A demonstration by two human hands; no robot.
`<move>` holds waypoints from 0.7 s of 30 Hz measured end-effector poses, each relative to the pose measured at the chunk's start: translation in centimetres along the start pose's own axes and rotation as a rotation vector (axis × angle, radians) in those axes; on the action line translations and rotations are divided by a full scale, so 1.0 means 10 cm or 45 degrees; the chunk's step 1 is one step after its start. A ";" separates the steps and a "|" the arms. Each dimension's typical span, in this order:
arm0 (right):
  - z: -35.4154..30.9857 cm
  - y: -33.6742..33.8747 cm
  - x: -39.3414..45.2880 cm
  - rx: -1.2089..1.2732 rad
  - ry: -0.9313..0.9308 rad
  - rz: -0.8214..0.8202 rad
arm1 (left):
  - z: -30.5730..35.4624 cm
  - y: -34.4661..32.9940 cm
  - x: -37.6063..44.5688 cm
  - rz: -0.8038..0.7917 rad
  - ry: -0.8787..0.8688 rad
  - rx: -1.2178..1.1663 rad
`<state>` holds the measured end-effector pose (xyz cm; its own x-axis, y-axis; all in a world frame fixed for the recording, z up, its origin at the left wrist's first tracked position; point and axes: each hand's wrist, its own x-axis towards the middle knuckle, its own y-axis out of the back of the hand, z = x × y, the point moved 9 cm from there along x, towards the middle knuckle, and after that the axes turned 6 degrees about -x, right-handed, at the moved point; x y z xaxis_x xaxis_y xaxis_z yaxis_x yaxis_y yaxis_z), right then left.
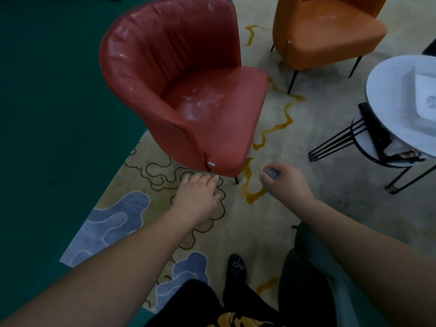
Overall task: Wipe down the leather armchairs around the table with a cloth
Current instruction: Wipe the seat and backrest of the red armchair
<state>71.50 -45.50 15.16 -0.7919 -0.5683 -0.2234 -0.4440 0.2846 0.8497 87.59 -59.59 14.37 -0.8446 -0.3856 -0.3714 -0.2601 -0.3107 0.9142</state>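
a small grey cloth [271,173] is held bunched inside the curled fingers of the right hand [284,182], low over the carpet and just to the right of the red leather armchair [188,90]; only a crumpled edge of it shows, so its full size cannot be told. it is judged soft, light and limp, best kept balled in the palm with a flat pad of fabric left free to press on the leather. the red chair's seat shows pale smears and glossy patches, and its surface is judged smooth and slippery, so the cloth should glide but may slide about in a loose hold. the left hand [197,197] is spread with fingers straight, holding nothing, near the chair's front corner and apparently not touching it. an orange armchair [330,31] stands behind to the right, and a round white table [389,86] on black wire legs is seen at the right edge, well apart from both hands.
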 end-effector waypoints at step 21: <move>-0.35 0.60 2.44 0.048 -0.072 0.070 | -0.61 0.89 2.42 -0.107 0.017 0.050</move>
<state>50.99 -60.34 16.42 -0.8374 -0.5067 -0.2049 -0.4141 0.3434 0.8429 67.76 -77.00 12.53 -0.8127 -0.3715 -0.4488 -0.3481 -0.3081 0.8854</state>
